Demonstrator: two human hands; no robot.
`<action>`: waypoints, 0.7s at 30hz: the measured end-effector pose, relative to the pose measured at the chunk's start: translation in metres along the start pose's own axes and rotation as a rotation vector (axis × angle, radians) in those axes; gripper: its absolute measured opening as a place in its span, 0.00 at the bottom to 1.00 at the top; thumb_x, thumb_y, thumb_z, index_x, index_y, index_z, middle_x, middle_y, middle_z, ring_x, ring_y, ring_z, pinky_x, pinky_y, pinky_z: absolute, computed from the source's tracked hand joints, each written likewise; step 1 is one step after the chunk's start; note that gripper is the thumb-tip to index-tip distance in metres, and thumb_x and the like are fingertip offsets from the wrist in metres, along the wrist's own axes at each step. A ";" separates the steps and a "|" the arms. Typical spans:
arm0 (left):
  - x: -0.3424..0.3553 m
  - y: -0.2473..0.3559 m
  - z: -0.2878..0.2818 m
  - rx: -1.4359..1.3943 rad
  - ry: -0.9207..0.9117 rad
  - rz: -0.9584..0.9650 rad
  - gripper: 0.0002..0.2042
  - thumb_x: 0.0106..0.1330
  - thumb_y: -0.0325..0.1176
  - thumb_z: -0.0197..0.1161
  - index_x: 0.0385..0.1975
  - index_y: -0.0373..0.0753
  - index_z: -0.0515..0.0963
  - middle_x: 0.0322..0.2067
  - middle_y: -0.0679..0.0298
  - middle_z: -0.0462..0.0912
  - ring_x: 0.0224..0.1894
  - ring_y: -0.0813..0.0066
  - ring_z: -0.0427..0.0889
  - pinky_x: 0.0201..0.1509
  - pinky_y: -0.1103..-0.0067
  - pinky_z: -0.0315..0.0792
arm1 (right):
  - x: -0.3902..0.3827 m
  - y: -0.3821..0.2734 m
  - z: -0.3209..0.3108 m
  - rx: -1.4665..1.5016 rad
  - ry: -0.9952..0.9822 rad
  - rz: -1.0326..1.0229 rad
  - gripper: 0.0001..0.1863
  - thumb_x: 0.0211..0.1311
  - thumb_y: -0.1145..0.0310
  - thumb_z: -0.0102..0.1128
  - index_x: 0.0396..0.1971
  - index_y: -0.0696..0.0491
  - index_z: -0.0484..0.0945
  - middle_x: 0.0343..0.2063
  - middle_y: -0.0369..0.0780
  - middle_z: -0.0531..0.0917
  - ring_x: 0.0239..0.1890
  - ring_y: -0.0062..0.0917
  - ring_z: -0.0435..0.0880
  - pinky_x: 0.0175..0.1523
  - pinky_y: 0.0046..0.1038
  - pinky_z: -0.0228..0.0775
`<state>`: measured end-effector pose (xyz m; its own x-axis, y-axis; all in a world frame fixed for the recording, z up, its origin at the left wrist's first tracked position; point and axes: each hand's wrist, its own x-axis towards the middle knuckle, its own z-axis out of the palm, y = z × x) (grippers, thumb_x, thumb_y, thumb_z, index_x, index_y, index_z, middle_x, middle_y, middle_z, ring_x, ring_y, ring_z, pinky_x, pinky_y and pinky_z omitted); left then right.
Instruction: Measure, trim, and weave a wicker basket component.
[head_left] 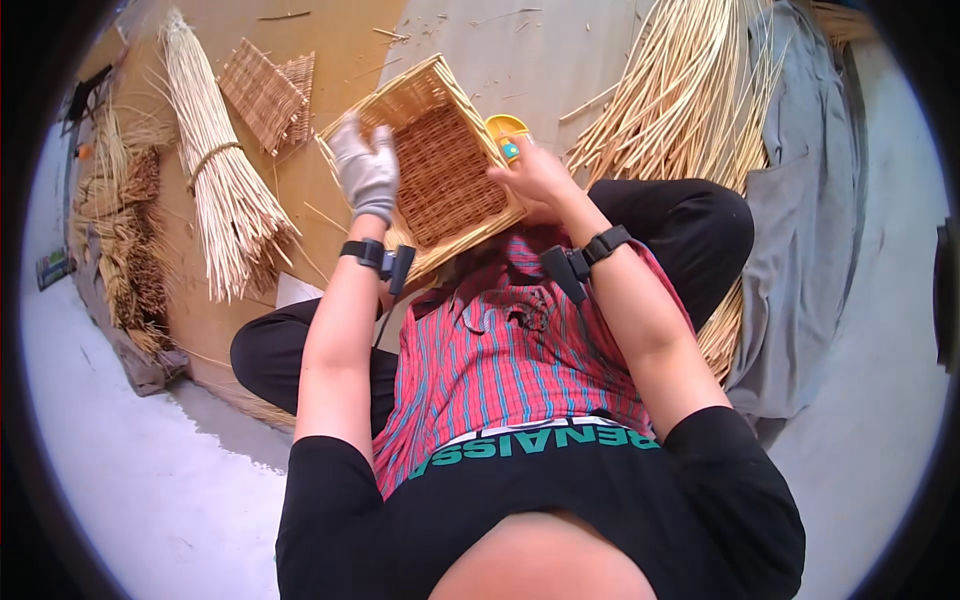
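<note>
A rectangular wicker basket is tilted above my lap, with pale woven walls and a reddish-brown woven bottom. My left hand, in a light grey glove, rests at the basket's left wall, its thumb standing apart from the fingers. At the right wall is my bare right hand, its fingers closed round a yellow, rounded thing with a teal patch, close against the rim. What kind of thing it is I cannot make out, as the hand covers part of it.
A tied bundle of pale wicker rods lies on the left, beside flat woven panels. Loose rods fan out at the right, next to a grey cloth. Darker bundled stalks lie at the far left. Scraps dot the board.
</note>
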<state>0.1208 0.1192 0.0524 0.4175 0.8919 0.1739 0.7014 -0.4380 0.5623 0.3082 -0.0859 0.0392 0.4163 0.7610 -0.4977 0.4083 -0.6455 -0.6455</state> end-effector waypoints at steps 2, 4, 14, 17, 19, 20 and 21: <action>-0.004 0.034 0.033 -0.154 -0.334 -0.181 0.48 0.58 0.60 0.67 0.70 0.33 0.56 0.65 0.41 0.66 0.65 0.47 0.70 0.70 0.66 0.62 | -0.004 -0.016 -0.007 -0.121 0.086 -0.058 0.43 0.54 0.47 0.71 0.66 0.49 0.62 0.46 0.51 0.83 0.51 0.45 0.82 0.53 0.43 0.74; 0.001 0.059 0.080 -0.150 -0.477 -0.338 0.53 0.55 0.68 0.64 0.70 0.31 0.56 0.65 0.40 0.67 0.67 0.47 0.68 0.71 0.67 0.61 | -0.001 -0.005 0.005 -0.139 0.091 -0.142 0.44 0.54 0.45 0.70 0.66 0.48 0.60 0.44 0.50 0.84 0.49 0.45 0.83 0.51 0.44 0.75; 0.011 0.024 0.140 -0.501 -0.516 -0.164 0.22 0.58 0.32 0.67 0.51 0.37 0.70 0.39 0.56 0.84 0.41 0.64 0.83 0.48 0.72 0.78 | 0.027 0.013 0.035 -0.214 -0.088 -0.232 0.44 0.55 0.65 0.59 0.72 0.53 0.51 0.36 0.55 0.83 0.37 0.51 0.84 0.44 0.48 0.76; 0.009 0.017 0.138 -0.847 -0.645 -0.258 0.21 0.59 0.31 0.67 0.51 0.37 0.70 0.42 0.59 0.82 0.40 0.67 0.82 0.47 0.73 0.78 | 0.030 0.017 0.033 -0.255 -0.137 -0.218 0.39 0.57 0.61 0.55 0.70 0.48 0.56 0.42 0.50 0.85 0.46 0.44 0.85 0.49 0.46 0.75; 0.008 0.036 0.139 -0.818 -0.672 -0.242 0.25 0.58 0.36 0.69 0.54 0.35 0.69 0.45 0.56 0.81 0.43 0.65 0.81 0.50 0.73 0.77 | 0.031 0.030 0.037 -0.258 -0.130 -0.188 0.43 0.59 0.55 0.60 0.72 0.48 0.52 0.45 0.52 0.84 0.48 0.45 0.84 0.49 0.45 0.75; 0.015 0.042 0.143 -0.596 -0.671 -0.171 0.29 0.59 0.39 0.69 0.59 0.37 0.67 0.48 0.56 0.80 0.46 0.66 0.81 0.50 0.73 0.78 | 0.033 0.031 0.033 -0.210 -0.158 -0.186 0.47 0.57 0.50 0.64 0.73 0.47 0.50 0.47 0.53 0.83 0.49 0.45 0.83 0.49 0.44 0.75; 0.020 0.052 0.147 -0.374 -0.663 -0.092 0.33 0.61 0.42 0.70 0.63 0.38 0.64 0.51 0.56 0.79 0.50 0.67 0.80 0.50 0.73 0.78 | 0.031 0.038 0.024 -0.159 -0.178 -0.180 0.52 0.56 0.44 0.68 0.74 0.47 0.48 0.49 0.54 0.82 0.51 0.45 0.83 0.50 0.42 0.75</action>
<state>0.2507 0.0981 -0.0341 0.7091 0.6167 -0.3419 0.5571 -0.1927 0.8078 0.3170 -0.0849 -0.0146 0.1821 0.8547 -0.4862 0.5909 -0.4903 -0.6407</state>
